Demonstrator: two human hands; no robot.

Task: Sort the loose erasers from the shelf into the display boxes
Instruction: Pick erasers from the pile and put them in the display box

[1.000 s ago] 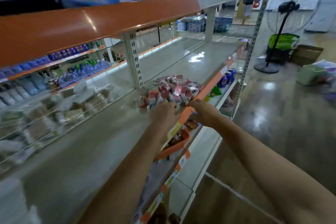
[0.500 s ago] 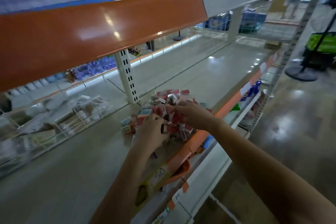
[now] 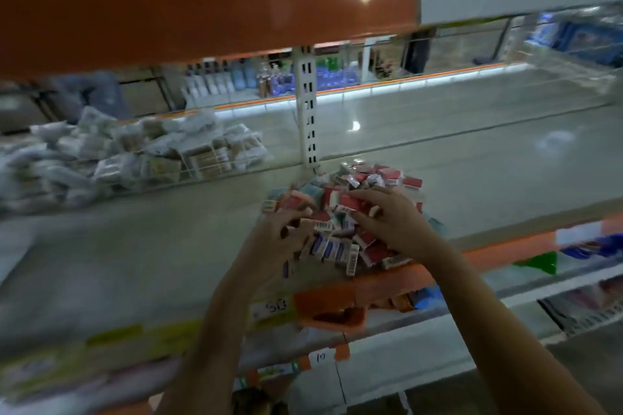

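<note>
A heap of small loose erasers [image 3: 367, 182] in red, white and blue sleeves lies on the grey shelf [image 3: 135, 256] near its orange front edge. My left hand [image 3: 283, 236] rests on the heap's left side with its fingers curled among the erasers. My right hand [image 3: 391, 219] lies on top of the heap's right side, fingers spread over several red ones. Whether either hand grips an eraser is blurred. An orange box [image 3: 333, 310] sits on the shelf below, under the heap.
A white slotted upright [image 3: 308, 111] stands just behind the heap. Wire baskets of wrapped packets [image 3: 141, 152] fill the left rear. An orange shelf front [image 3: 202, 3] hangs overhead. Bottles [image 3: 222, 77] line a far aisle. Yellow-labelled goods [image 3: 84, 357] sit lower left.
The view has closed in on the shelf. Both hands have moved from the shelf's front edge onto the eraser heap, the right one spreading over its top.
</note>
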